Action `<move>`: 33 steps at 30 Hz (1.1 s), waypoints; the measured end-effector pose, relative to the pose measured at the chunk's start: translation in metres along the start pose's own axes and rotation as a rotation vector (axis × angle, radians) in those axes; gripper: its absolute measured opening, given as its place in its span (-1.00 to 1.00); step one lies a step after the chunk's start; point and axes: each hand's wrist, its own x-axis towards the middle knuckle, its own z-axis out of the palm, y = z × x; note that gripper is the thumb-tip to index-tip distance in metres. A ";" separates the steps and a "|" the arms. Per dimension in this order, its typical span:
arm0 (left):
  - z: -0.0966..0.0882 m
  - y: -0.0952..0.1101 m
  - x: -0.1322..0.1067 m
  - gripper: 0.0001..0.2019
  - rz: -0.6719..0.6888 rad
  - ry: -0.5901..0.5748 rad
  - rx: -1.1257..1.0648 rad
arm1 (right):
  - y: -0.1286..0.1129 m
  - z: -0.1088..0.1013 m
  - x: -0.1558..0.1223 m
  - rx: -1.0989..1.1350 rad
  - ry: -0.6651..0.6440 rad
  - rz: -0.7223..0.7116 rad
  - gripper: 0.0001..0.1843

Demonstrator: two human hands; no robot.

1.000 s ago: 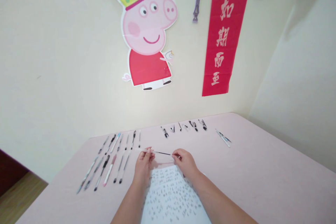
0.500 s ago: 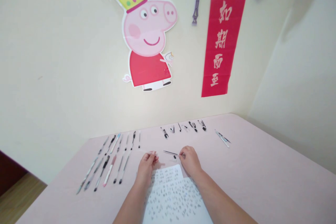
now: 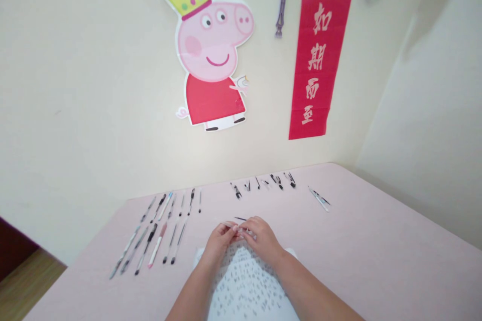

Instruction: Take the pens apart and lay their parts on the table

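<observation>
At the far left, a strip of wood floor (image 3: 30, 286) shows below the edge of the pink counter (image 3: 376, 246). On the counter's left side, pens lie in two slanting rows, one behind the other; the nearer row includes a black-gripped pen (image 3: 152, 232) and, just to its right, a pink and white pen (image 3: 157, 246). Above, a pig cut-out (image 3: 216, 95) with a yellow crown is fixed to the wall (image 3: 94, 85). Right of the pens, the left hand (image 3: 220, 239) is curled, its thumb and fingers pinched closed on a small pale piece (image 3: 249, 232) where both hands meet; they cover most of it, so its full shape cannot be made out. Just beyond, a thin dark refill (image 3: 240, 218) lies on the counter, its right end hidden by the right hand (image 3: 262, 237). That hand's fingers also bend closed on the pale piece, close against those of the left. Beneath the hands and forearms lies paper (image 3: 252, 286) covered in handwriting. Farther back, small dark pen parts (image 3: 236, 191) sit in little groups near the far edge. Over them hang a purple strap (image 3: 282, 0) and a red banner (image 3: 320, 50). Farther right, a white pen (image 3: 319, 199) lies on the counter.
</observation>
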 end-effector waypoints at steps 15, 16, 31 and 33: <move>-0.007 -0.007 0.004 -0.59 0.033 -0.121 0.469 | 0.006 -0.014 -0.016 -0.234 -0.052 0.274 -0.84; -0.008 -0.007 0.004 -0.59 0.023 -0.140 0.474 | 0.005 -0.015 -0.019 -0.258 -0.072 0.278 -0.84; -0.012 -0.014 0.007 -0.57 0.035 -0.213 0.513 | 0.000 -0.018 -0.013 -0.365 -0.030 0.199 -0.81; -0.013 -0.015 0.007 -0.57 0.040 -0.229 0.512 | 0.004 -0.018 -0.010 -0.351 -0.072 0.151 -0.74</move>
